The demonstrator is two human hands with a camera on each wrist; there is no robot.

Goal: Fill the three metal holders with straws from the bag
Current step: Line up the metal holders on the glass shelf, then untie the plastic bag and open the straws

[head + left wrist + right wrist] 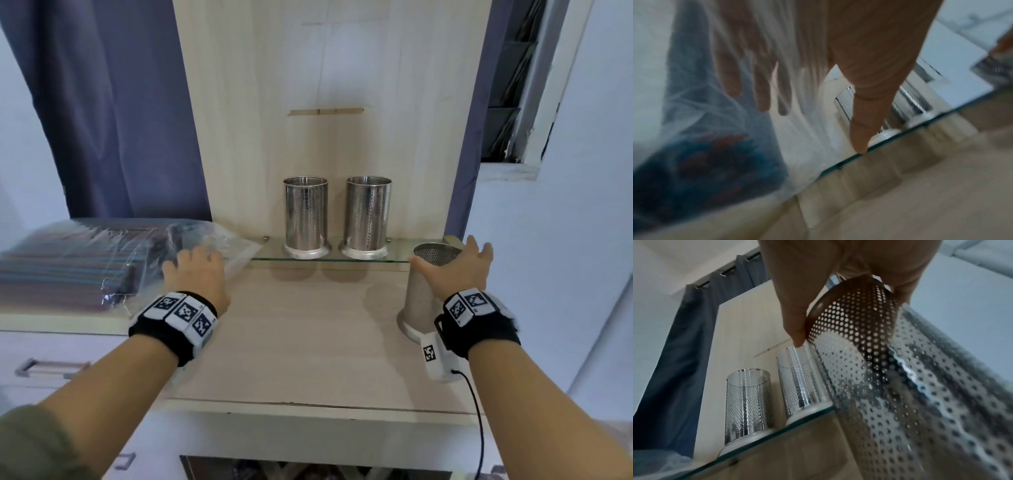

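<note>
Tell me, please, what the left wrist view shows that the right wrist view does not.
Only the left wrist view shows the left hand, fingers spread inside the clear plastic bag, with blurred coloured straws below. Only the right wrist view shows the right hand gripping the near holder at its rim. Both show the glass shelf and holders on it.

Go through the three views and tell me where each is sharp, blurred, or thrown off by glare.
Head view: two shelf holders sharp, straw bag smeared, edges bowed by the wide lens. Left wrist view: motion-blurred throughout, left hand and bag both soft. Right wrist view: near holder soft and streaked with glare under the right hand; far holders crisper.
</note>
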